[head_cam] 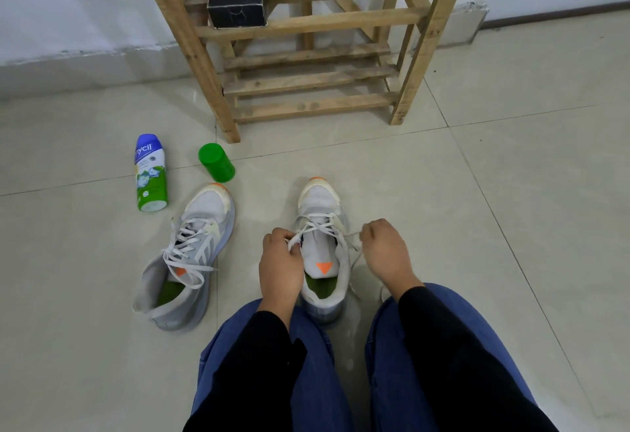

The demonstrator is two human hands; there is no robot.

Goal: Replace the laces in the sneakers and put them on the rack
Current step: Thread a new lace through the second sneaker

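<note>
Two white and grey sneakers with orange toe tips stand on the tiled floor. The right sneaker (320, 206) sits between my knees, its white lace (318, 223) crossed through the front eyelets only. My left hand (281, 261) pinches one lace end at the shoe's left side. My right hand (385, 251) grips the other end, pulled out to the right. The left sneaker (191, 254) lies apart to the left, laced along its length, leaning slightly. The wooden rack (306, 56) stands against the wall ahead.
A black box (237, 0) sits on a rack shelf. On the floor to the left lie a blue-and-green powder bottle (151, 172) and a green cap (216, 162). My blue-trousered knees fill the bottom of the view.
</note>
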